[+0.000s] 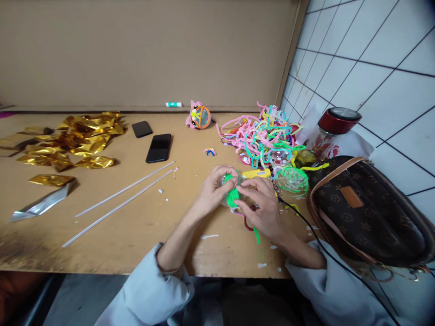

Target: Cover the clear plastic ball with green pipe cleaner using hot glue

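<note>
Above the table, my left hand [215,188] is closed around the side of a small clear ball partly covered by a bright green pipe cleaner [232,194]. My right hand [262,206] pinches at the right side of the same green strands, thumb and fingertips close together. A loose green end [256,235] hangs below my right hand, beside a dark red pipe cleaner [248,223]. Just beyond the hands lies a yellow tool [256,174], partly hidden. Right of them sits a clear ball wound with green [292,180].
A tangled heap of coloured pipe cleaners [261,136] lies behind, with a red-lidded jar [340,120] and brown handbag [370,213] at right. A black cable [317,233] crosses there. Leftward are a phone [158,148], two white sticks [118,207], gold foil [91,136] and a decorated ball [200,116].
</note>
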### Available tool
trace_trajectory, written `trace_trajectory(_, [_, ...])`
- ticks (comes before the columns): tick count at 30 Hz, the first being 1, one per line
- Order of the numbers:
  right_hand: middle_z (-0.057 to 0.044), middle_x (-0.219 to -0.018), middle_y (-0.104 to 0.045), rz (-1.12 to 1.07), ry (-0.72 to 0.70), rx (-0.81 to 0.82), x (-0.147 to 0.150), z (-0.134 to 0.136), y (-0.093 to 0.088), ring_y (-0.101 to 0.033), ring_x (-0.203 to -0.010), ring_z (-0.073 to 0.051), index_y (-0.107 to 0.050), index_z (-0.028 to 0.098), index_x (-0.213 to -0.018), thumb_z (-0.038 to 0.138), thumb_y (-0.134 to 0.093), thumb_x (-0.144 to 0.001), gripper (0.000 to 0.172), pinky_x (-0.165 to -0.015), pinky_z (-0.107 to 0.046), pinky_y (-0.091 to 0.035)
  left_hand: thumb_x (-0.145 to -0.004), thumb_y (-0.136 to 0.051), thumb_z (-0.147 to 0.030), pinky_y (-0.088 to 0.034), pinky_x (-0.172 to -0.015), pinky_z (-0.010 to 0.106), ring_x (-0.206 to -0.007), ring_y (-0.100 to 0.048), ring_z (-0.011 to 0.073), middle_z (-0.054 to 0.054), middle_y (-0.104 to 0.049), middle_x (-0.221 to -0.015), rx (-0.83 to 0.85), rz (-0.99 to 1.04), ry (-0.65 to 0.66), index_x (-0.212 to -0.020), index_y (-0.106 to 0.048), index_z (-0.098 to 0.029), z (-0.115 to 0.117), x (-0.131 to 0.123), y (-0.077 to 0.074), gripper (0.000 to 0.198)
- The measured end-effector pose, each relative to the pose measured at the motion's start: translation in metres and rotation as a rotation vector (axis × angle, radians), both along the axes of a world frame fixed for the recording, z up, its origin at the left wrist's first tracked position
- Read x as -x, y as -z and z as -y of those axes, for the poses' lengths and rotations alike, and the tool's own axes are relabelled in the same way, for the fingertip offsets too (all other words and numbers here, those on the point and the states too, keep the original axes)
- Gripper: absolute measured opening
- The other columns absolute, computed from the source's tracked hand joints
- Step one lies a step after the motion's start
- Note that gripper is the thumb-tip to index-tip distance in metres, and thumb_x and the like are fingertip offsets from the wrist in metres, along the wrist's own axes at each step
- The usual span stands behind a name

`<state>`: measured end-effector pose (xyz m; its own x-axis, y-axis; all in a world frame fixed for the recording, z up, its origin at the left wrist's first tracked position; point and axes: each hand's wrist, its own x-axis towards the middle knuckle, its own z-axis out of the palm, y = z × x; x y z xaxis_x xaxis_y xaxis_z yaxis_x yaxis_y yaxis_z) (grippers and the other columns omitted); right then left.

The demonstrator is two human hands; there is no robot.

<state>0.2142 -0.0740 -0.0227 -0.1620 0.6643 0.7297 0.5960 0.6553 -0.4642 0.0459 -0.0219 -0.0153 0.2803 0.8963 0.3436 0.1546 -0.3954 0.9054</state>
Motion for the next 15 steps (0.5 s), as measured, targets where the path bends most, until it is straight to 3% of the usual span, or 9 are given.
trace_trajectory(8, [-0.004,-0.079,-0.066,0.08,0.0,-0.036,0.003,0.005,-0.003,-0.062,-0.078,-0.02,-0.059,0.021,-0.084,0.018,-0.066,-0.086,0.007,-0.071,-0.034,-0.049,-0.083,-0.061,-0.031,-0.045,-0.103,0.041,-0.108,-0.061,0.0232,0.009,-0.065,-0.109,0.006,-0.024,-0.018,-0.089,-0.065,-0.019,0.0,-0.002,-0.004,0.014])
trace_trajectory(15, [-0.001,-0.073,-0.067,0.047,0.014,0.018,0.005,0.012,-0.001,-0.062,-0.064,-0.015,-0.063,0.02,-0.103,0.011,-0.056,-0.087,0.019,-0.062,-0.028,-0.049,-0.083,-0.061,-0.029,-0.045,-0.104,0.04,-0.111,-0.06,0.0226,0.009,-0.065,-0.111,0.009,-0.036,-0.017,-0.091,-0.066,-0.018,0.001,-0.001,-0.003,0.014])
